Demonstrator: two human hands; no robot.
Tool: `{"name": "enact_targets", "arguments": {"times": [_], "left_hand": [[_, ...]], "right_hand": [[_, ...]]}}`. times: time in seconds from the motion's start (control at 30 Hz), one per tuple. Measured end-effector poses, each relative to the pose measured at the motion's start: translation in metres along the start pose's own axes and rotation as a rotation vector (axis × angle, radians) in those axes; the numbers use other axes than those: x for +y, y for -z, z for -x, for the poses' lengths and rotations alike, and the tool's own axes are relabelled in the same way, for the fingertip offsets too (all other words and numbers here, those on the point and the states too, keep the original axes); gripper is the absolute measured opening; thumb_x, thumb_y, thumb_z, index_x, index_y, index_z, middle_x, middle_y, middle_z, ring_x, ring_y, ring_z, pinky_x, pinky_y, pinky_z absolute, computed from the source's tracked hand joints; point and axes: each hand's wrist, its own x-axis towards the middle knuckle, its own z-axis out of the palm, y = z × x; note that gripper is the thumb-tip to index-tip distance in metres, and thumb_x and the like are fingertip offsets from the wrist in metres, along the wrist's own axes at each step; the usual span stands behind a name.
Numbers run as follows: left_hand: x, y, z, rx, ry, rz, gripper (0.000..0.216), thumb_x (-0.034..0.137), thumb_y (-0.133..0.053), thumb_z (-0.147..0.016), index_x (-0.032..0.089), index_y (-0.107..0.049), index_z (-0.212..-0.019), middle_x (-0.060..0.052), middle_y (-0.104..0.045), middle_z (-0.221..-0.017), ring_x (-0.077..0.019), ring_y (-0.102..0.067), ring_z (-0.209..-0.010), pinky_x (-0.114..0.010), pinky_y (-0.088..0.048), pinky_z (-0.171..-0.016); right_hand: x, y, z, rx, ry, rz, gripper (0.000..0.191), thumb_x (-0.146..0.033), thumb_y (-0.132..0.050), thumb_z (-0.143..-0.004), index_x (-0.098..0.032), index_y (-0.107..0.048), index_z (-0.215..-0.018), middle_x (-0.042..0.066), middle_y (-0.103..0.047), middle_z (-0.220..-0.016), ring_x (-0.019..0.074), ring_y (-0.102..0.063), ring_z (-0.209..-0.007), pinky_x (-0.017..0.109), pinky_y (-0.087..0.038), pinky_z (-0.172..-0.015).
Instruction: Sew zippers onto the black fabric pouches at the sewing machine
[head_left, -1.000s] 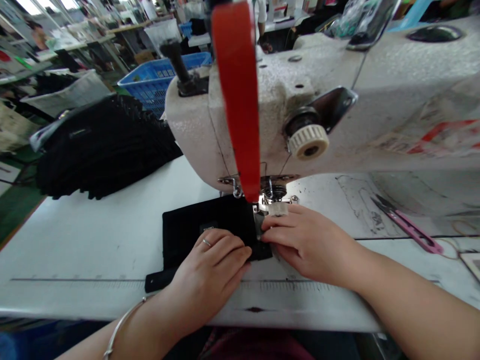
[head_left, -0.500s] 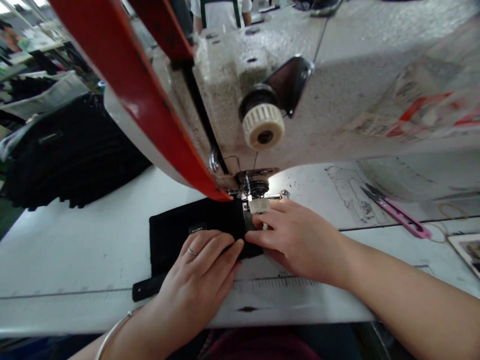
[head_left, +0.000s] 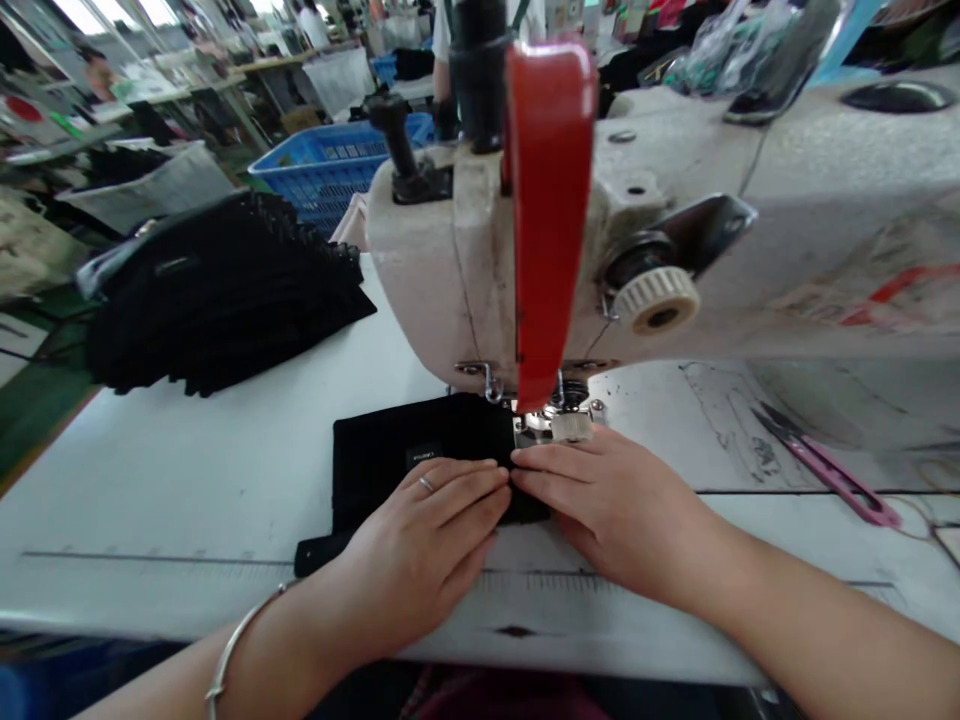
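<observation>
A black fabric piece (head_left: 367,460) with a small woven label (head_left: 424,456) lies on the sewing machine bed, its right end by the presser foot (head_left: 532,428). My left hand (head_left: 427,545), with a ring and a bangle, rests on the fabric, fingers stretched out flat. Opposite it, my right hand (head_left: 622,510) touches the fabric's right end with outstretched fingertips, just below the foot; its thumb is hidden. Both hands' fingertips nearly meet. A dark strap end (head_left: 319,553) sticks out at the fabric's lower left. The red lever (head_left: 551,220) stands in front of the needle area.
A pile of black pieces (head_left: 225,290) sits at the table's left. Pink-handled thread snips (head_left: 832,470) lie on the right. A blue basket (head_left: 322,165) stands behind the machine head (head_left: 427,270). People work in the background.
The view has shifted, so the machine, fabric and hands appear farther right, with more of the room showing. My right fingertips are drawn back slightly from the foot. The left hand stays on the fabric.
</observation>
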Motion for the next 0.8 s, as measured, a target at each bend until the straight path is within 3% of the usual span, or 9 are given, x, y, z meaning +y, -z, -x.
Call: {"name": "enact_targets", "arguments": {"times": [0.27,0.53,0.7,0.8], "left_hand": [[-0.022,0.003,-0.018,0.042,-0.025,0.031,0.032,0.015,-0.050,-0.093,0.011,-0.059,-0.123,-0.011,-0.064,-0.121,-0.0219,-0.058,-0.116,-0.040,-0.051,-0.100],[-0.046,-0.003,-0.029,0.072,-0.031,-0.003,0.029,0.019,-0.052,-0.093,0.014,-0.061,-0.120,-0.009,-0.066,-0.122,-0.0209,-0.060,-0.115,-0.039,-0.050,-0.100],[-0.055,-0.003,-0.035,0.066,-0.060,-0.016,0.028,0.022,-0.052,-0.094,0.013,-0.062,-0.119,-0.009,-0.067,-0.119,-0.0204,-0.061,-0.113,-0.038,-0.050,-0.101],[-0.066,-0.001,-0.037,0.071,-0.133,-0.026,0.028,0.024,-0.052,-0.096,0.011,-0.063,-0.118,-0.010,-0.068,-0.119,-0.0204,-0.061,-0.114,-0.037,-0.049,-0.101]], "right_hand": [[0.002,0.001,-0.008,-0.086,-0.124,0.039,0.037,-0.010,-0.050,-0.084,-0.013,-0.063,-0.119,0.012,-0.065,-0.110,0.0294,-0.059,-0.103,0.047,-0.050,-0.087],[0.005,0.000,-0.015,-0.125,-0.195,0.119,0.042,-0.013,-0.044,-0.086,-0.014,-0.057,-0.126,0.012,-0.062,-0.108,0.0285,-0.059,-0.094,0.044,-0.051,-0.081],[0.003,-0.001,-0.015,-0.101,-0.201,0.084,0.044,-0.012,-0.043,-0.084,-0.012,-0.056,-0.126,0.013,-0.063,-0.108,0.0285,-0.059,-0.094,0.044,-0.051,-0.081],[0.003,0.001,-0.012,-0.008,-0.205,0.052,0.036,-0.013,-0.045,-0.085,-0.013,-0.060,-0.118,0.012,-0.064,-0.106,0.0266,-0.059,-0.092,0.041,-0.051,-0.080]]}}
